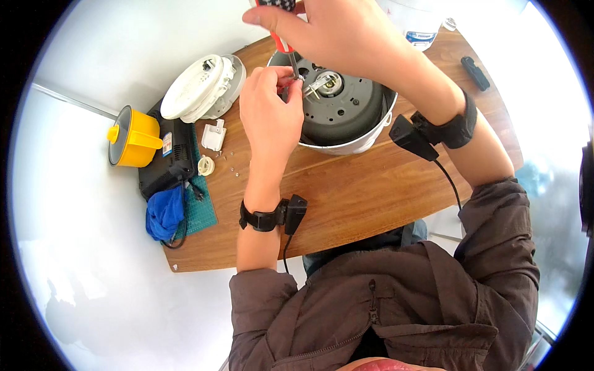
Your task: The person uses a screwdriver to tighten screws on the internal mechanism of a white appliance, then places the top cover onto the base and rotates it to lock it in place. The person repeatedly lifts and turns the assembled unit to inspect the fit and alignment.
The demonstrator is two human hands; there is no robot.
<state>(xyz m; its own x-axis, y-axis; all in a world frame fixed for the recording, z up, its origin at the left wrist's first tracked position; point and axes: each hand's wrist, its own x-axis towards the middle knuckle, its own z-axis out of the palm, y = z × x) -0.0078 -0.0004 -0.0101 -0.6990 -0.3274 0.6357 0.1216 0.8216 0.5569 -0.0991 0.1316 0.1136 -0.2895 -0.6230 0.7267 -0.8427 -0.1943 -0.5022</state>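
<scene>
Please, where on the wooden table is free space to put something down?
The widest bare patch of the table lies between the upturned cooker and the near edge, between both forearms. A smaller patch lies right of the cooker, near the black object. The left end is crowded: white lid, yellow pot, blue cloth.

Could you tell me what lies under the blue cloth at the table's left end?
The blue cloth rests on a green cutting mat beside a black box. What lies directly beneath it is covered.

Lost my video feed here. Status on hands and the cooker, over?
Right hand gripping the screwdriver, tip down in the upturned cooker base. Left hand pinching a small part beside the tip. Nothing blocking.
</scene>
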